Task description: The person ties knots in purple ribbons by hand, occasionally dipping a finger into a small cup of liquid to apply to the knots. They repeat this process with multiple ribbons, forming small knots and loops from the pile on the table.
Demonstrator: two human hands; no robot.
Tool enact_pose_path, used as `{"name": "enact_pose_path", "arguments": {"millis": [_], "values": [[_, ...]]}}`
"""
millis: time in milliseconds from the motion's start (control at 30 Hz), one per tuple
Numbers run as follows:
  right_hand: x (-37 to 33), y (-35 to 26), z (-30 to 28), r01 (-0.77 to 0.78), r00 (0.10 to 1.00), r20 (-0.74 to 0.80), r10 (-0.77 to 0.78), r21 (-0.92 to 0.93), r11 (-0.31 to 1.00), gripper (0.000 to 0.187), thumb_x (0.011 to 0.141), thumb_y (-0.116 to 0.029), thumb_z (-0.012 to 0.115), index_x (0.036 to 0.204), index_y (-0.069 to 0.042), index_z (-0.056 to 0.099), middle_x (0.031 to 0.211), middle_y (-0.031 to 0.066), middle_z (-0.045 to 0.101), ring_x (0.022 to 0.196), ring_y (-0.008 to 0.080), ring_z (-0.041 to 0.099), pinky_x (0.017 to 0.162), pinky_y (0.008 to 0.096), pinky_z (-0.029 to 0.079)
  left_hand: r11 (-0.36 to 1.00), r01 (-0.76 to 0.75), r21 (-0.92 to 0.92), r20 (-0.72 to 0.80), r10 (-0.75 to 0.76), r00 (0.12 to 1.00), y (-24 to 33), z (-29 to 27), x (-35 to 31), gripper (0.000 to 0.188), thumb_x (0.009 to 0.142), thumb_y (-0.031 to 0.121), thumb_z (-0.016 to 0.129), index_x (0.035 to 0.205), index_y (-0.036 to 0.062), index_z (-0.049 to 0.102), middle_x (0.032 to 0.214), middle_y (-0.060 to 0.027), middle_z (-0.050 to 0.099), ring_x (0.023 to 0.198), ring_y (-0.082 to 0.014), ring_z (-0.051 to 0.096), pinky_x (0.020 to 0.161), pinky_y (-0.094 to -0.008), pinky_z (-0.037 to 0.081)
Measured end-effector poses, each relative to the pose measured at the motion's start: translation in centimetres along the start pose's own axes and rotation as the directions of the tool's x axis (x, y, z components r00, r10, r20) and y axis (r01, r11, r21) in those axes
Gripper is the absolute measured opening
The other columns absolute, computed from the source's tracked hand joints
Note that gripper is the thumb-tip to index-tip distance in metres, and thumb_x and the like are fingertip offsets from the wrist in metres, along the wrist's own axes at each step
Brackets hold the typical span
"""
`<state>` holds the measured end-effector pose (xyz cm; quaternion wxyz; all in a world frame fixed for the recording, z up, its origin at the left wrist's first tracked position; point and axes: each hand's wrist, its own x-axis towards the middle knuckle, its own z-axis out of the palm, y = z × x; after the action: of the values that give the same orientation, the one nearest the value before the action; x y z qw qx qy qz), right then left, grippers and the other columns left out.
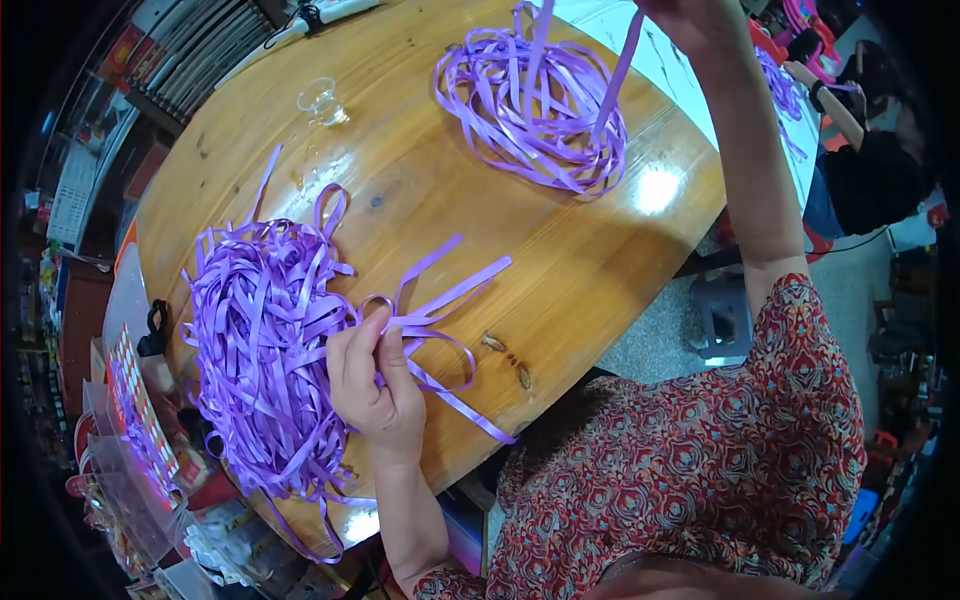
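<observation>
A big tangled heap of shiny purple ribbon [265, 350] lies on the left of the wooden table. At its right edge my left hand [378, 385] pinches several ribbon strands between thumb and fingers. Loose ends [455, 290] fan out from the pinch to the right over the wood. Farther back lies a looser coil of the same purple ribbon [530, 110]. Two strands rise from this coil toward the top edge, one of them running up to my raised right hand [690, 22]. That hand is closed around the ribbon, its fingertips cut off by the picture's edge.
The round-edged wooden table [400, 190] bears a small clear glass cup [322, 100] at the back left. A white-topped surface [690, 75] adjoins it at the far right, where another person [875, 170] handles purple ribbon. A stool [722, 318] stands on the floor at right.
</observation>
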<state>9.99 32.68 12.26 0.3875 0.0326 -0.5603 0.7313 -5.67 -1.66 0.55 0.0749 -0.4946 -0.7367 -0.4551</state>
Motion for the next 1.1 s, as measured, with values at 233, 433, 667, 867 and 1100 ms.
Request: {"name": "enact_pose_path", "arguments": {"millis": [233, 433, 667, 867, 1100], "values": [[1.8, 4.1, -3.6, 0.146, 0.922, 0.125, -0.366, -0.989, 0.029, 0.026, 0.084, -0.022, 0.063, 0.095, 0.002, 0.063, 0.087, 0.0088, 0.067, 0.079, 0.0185, 0.062, 0.070, 0.0316, 0.048, 0.999, -0.039, 0.004, -0.032, 0.039, 0.999, -0.4, 0.9, 0.3, 0.017, 0.078, -0.002, 0.063, 0.095, -0.0011, 0.062, 0.081, -0.0118, 0.058, 0.070, -0.0221, 0.056, 0.061, -0.0283, 0.045], [-1.8, 12.2, 2.9, 0.305, 0.952, 0.284, -0.116, -0.831, 0.465, 0.018, 0.083, -0.015, 0.064, 0.096, -0.002, 0.064, 0.086, 0.0024, 0.064, 0.077, 0.0129, 0.058, 0.068, 0.0276, 0.046, 1.000, -0.023, 0.004, -0.083, 0.024, 0.996, 0.3, 0.0, 0.3, 0.011, 0.079, 0.000, 0.063, 0.090, -0.0016, 0.062, 0.080, -0.0120, 0.058, 0.069, -0.0218, 0.056, 0.060, -0.0287, 0.045], [-3.9, 16.4, 12.9, 0.598, 0.754, 0.656, -0.048, -0.654, 0.464, 0.016, 0.076, -0.009, 0.066, 0.090, -0.005, 0.063, 0.085, 0.0081, 0.061, 0.082, 0.0276, 0.058, 0.071, 0.0364, 0.047, 0.990, -0.003, -0.144, -0.429, -0.060, 0.901, -0.1, -0.5, 0.4, 0.026, 0.091, 0.022, 0.054, 0.078, -0.0006, 0.058, 0.065, -0.0051, 0.048, 0.058, -0.0138, 0.044, 0.054, -0.0236, 0.035], [-5.4, 15.9, 13.1, 0.375, 0.783, 0.609, 0.128, -0.625, 0.685, 0.014, 0.076, -0.014, 0.067, 0.085, -0.005, 0.061, 0.081, 0.0062, 0.058, 0.080, 0.0244, 0.057, 0.068, 0.0357, 0.043, 0.868, 0.078, -0.491, -0.550, -0.378, 0.745, 0.4, -1.9, 1.8, 0.040, 0.094, 0.041, 0.045, 0.088, 0.0027, 0.054, 0.062, 0.0030, 0.038, 0.056, -0.0056, 0.033, 0.051, -0.0203, 0.026], [-7.9, 15.4, 15.0, 0.528, 0.750, 0.655, 0.092, -0.676, 0.514, 0.023, 0.076, -0.024, 0.069, 0.083, -0.004, 0.060, 0.078, 0.0064, 0.055, 0.077, 0.0237, 0.054, 0.069, 0.0354, 0.041, 0.878, -0.003, -0.479, -0.599, -0.325, 0.732, 0.0, -2.0, 2.0, 0.039, 0.094, 0.039, 0.045, 0.096, 0.0008, 0.055, 0.061, 0.0040, 0.036, 0.055, -0.0050, 0.032, 0.050, -0.0195, 0.026]]}}
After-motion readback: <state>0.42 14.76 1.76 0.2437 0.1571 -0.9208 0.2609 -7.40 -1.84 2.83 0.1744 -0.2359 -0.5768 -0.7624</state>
